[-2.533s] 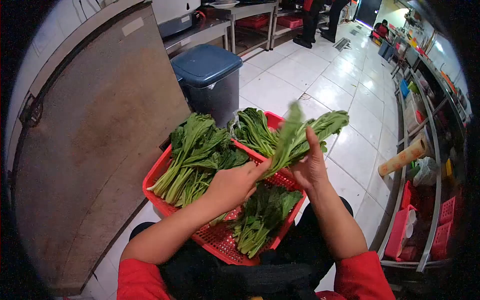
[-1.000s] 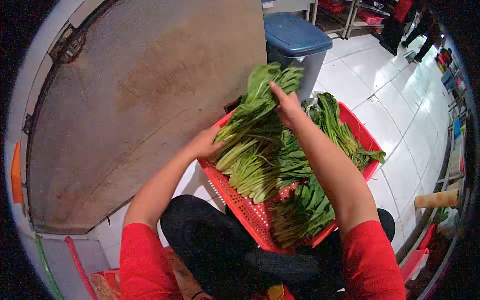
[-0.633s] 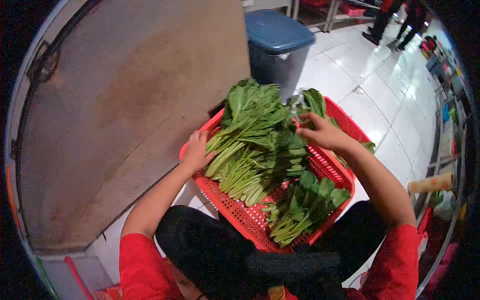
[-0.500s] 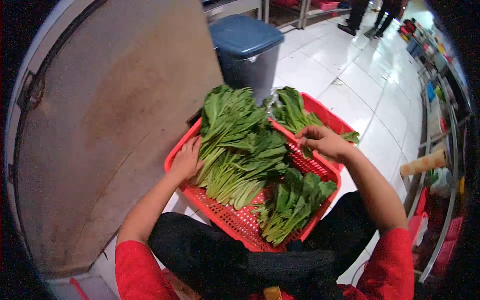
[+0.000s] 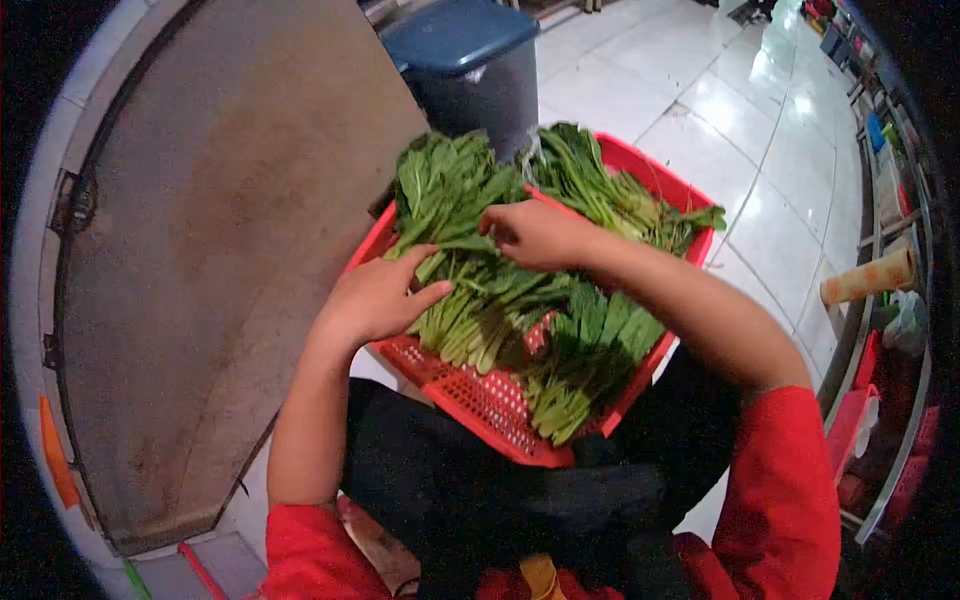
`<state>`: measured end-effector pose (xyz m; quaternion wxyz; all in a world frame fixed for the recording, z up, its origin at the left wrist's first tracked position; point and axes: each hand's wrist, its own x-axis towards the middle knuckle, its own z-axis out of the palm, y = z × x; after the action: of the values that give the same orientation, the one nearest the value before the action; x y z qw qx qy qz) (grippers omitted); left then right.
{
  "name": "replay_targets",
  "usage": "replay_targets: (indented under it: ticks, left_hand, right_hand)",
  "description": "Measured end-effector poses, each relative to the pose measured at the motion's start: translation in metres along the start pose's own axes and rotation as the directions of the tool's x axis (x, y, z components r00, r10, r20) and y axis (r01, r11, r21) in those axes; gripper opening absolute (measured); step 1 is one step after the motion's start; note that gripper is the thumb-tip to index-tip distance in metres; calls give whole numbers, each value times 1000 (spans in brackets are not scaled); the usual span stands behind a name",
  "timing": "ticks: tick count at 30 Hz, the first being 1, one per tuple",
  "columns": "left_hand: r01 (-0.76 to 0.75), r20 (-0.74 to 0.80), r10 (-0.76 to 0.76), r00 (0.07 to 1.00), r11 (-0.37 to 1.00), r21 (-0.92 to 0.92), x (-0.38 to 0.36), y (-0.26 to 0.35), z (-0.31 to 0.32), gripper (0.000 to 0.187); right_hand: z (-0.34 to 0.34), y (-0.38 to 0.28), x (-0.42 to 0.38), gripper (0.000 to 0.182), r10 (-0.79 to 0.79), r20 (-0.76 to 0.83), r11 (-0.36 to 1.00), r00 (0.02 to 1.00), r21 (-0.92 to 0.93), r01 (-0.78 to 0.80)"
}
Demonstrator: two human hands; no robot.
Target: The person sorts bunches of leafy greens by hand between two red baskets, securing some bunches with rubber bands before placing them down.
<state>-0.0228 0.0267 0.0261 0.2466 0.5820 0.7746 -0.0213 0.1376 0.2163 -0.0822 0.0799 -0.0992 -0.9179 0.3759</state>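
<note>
A red perforated plastic basket [image 5: 470, 410] sits in front of my lap with bunches of leafy greens [image 5: 455, 185] in it, pale stems toward me. My left hand [image 5: 375, 300] rests on the left bunch, thumb and index finger apart. Over the middle of the greens is my right hand [image 5: 545, 235], its fingers curled closed near a leaf; what is between the fingertips is hidden. A smaller bunch of greens [image 5: 590, 345] lies in the basket's near right part, below my right forearm.
Behind it, a second red basket [image 5: 665, 180] holds more greens [image 5: 580, 170]. A bin with a blue lid [image 5: 460, 35] stands at the back. To the left is a stained panel [image 5: 230, 250]; at right are shelves with a rolled item [image 5: 868, 278]. White floor tiles [image 5: 700, 150] lie beyond.
My right hand has moved left from the second basket's edge to over the middle greens. My left hand has shifted from the basket's left side onto the greens. The camera view has tilted down.
</note>
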Motion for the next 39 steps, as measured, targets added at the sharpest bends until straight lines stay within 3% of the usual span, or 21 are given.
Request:
replay_targets:
  ticks: [5,7,9,10,11,14,16,17,19,20,24,27,28,29,30,33,34,35,37,38,39]
  left_hand:
    - [-5,186,-15,982,994,109,16,-37,51,69]
    - [-177,287,145,947,980,90,26,-60,57,74]
    - [-144,256,149,955,989,-37,40,-65,57,76]
    - [-164,214,173,961,985,-59,41,-59,48,75]
    - [-186,166,196,966,980,-76,42,-54,42,74]
    - [-191,172,219,960,968,-164,45,-48,38,73]
    - [-218,167,242,956,964,-152,47,-57,48,72]
    - [-253,173,275,946,957,-140,48,-61,54,71]
    - [-243,190,263,946,962,-123,47,-66,58,72]
    - [-204,233,225,946,972,-113,46,-69,59,73]
    - [-145,276,160,948,987,-73,48,-77,64,75]
    - [-125,272,140,952,989,-74,57,-81,70,74]
    - [-160,295,167,941,986,-48,62,-82,72,75]
    - [-197,316,193,929,980,-20,63,-83,74,76]
    - [-212,300,216,929,976,-47,61,-81,70,75]
    - [-223,273,228,935,974,-49,66,-80,72,76]
    - [-225,298,227,927,973,-40,69,-79,72,76]
    - [-226,296,230,927,973,-49,69,-80,73,76]
    - [-246,281,240,929,969,-14,71,-80,75,76]
    - [-244,293,239,926,969,-20,74,-80,77,76]
    - [-251,284,245,927,968,-16,74,-79,75,76]
  right_hand:
    - [13,56,-62,37,171,385,979,907,-172,-112]
    - [33,83,-70,36,367,599,862,712,-507,-18]
    - [75,99,-71,34,365,644,890,672,-453,-48]
    - [81,72,-72,35,271,587,926,763,-375,-40]
    - [110,76,-70,35,229,589,948,775,-317,-39]
    - [175,59,-57,35,324,676,917,662,-396,-44]
    - [232,78,-55,36,50,710,683,702,-537,495]
    - [243,67,-54,36,45,714,682,699,-533,501]
    - [258,50,-50,35,413,678,784,608,-604,141]
    - [312,103,-65,38,435,564,764,702,-644,43]
    - [306,105,-55,46,406,678,824,612,-561,75]
    - [339,176,-75,48,371,794,858,481,-492,150]
    - [366,225,-96,44,268,703,964,659,-192,-186]
    - [406,263,-85,41,253,537,887,805,203,-415]
    - [331,193,-64,41,-62,402,974,914,-174,143]
    - [232,100,-24,44,16,561,998,828,-64,24]
    - [215,86,-18,34,-20,483,995,875,96,-30]
    - [195,80,-7,27,58,639,996,767,10,-84]
    - [188,100,7,20,157,794,975,587,-219,35]
    - [174,99,6,17,263,776,959,573,-144,-245]
    - [163,95,7,17,271,770,957,577,-153,-245]
